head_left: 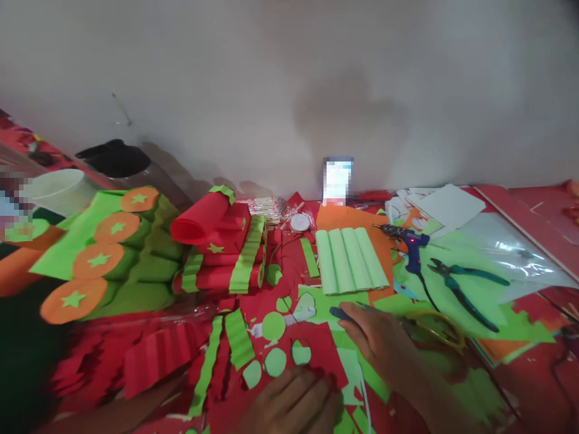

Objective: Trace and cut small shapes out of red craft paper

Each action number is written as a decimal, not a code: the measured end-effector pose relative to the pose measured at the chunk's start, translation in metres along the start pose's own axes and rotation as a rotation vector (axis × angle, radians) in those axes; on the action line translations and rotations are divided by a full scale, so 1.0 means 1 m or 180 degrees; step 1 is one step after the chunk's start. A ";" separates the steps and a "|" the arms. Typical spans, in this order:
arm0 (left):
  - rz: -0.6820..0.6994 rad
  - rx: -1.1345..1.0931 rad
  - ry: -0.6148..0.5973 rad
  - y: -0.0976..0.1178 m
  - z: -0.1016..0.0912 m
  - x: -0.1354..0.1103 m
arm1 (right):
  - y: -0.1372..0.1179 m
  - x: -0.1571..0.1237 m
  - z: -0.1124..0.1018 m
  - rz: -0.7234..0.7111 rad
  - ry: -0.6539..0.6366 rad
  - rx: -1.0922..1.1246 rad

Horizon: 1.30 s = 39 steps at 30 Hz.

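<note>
My left hand [294, 401] rests palm down on red paper [323, 349] at the bottom middle, fingers stretched over it. Just beyond its fingers lie light green paper circles [275, 362], one with a straight cut edge. To the right, my right hand [375, 334] is closed around a slim dark blue thing [340, 313]; only its end shows, so I cannot tell its kind. Beside that hand are yellow-handled scissors [441, 328], partly blurred. A pleated pale green paper piece [353, 260] lies beyond on an orange sheet [384, 241].
A blue glue gun [411, 244] and green-handled pliers [468, 286] lie at right. At left stand green rolls with orange star-marked ends [106, 259] and a red roll stack [221, 241]. A lit phone [337, 181] leans on the wall. Someone's forearm [131, 413] shows lower left.
</note>
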State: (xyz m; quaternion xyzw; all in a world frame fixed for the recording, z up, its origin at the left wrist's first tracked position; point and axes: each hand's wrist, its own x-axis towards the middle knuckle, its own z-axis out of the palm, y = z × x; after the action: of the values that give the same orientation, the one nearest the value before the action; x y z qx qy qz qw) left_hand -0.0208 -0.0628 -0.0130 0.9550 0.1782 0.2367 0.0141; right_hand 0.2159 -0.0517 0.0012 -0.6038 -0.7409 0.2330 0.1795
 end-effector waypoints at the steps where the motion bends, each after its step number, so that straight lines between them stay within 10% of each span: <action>1: -0.0047 0.0029 0.0009 0.001 0.000 0.001 | 0.000 0.000 -0.001 0.0004 -0.0002 0.0013; 27: -0.0341 0.0036 -0.0717 0.002 -0.003 -0.003 | -0.010 0.015 0.006 -0.1023 0.0770 0.1279; 32: -0.0493 0.0000 -0.0732 0.003 0.004 -0.003 | -0.008 0.005 -0.005 -0.0550 0.1282 0.1485; 39: -0.0486 0.0022 -0.0597 0.000 0.008 -0.007 | 0.005 -0.008 0.000 0.0149 0.0679 0.1976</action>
State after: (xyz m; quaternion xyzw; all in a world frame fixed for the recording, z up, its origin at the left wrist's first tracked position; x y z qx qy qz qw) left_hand -0.0228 -0.0646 -0.0227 0.9566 0.2491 0.1440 0.0454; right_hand 0.2216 -0.0584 -0.0010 -0.5581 -0.5975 0.3873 0.4261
